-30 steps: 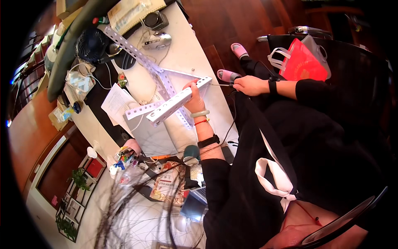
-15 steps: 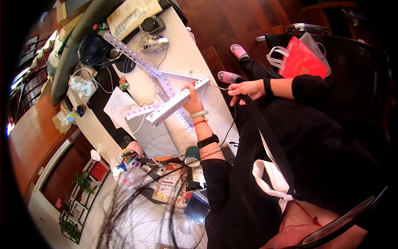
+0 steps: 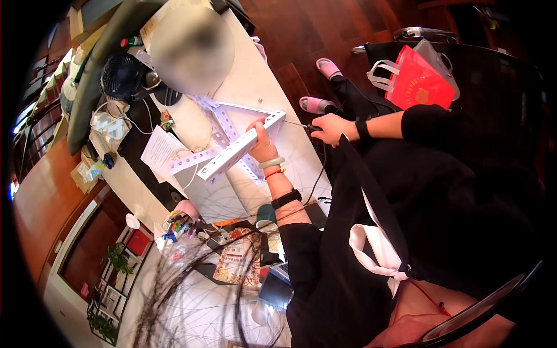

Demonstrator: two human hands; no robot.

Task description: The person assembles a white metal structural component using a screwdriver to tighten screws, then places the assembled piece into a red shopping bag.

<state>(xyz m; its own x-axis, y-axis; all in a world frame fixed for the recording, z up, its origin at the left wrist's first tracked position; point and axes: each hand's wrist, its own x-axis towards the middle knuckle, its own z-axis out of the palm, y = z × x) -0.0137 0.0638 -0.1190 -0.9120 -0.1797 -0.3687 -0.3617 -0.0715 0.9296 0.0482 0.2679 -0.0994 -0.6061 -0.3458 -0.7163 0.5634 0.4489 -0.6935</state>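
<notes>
The upper middle of the frame is filled by a long white surface (image 3: 255, 75), which runs from the top edge down toward the centre and is bordered on its right by dark reddish wooden floor (image 3: 325, 29). Across the centre of this surface a frame of white perforated metal angle bars (image 3: 223, 130) is laid, and one long white perforated metal angle bar (image 3: 241, 148) is held above it, slanting from the lower left up to the upper right. This bar is gripped near its upper end by the left hand (image 3: 264, 145), whose fingers are closed around it from below; the wrist carries a pale bangle and a red cord. Just right of the bar's upper tip, at centre right, the right hand (image 3: 331, 127) is closed around the dark handle of a thin metal-shafted screwdriver (image 3: 299, 123), whose shaft points left to the end of the bar. In the upper right of the frame a red paper bag with white handles (image 3: 420, 78) is seen on a dark chair. At upper left a black round desk fan (image 3: 119, 75) stands on the surface, and below it a white printed sheet of paper (image 3: 159, 153) lies at the left edge, just beside the lower end of the held bar.
</notes>
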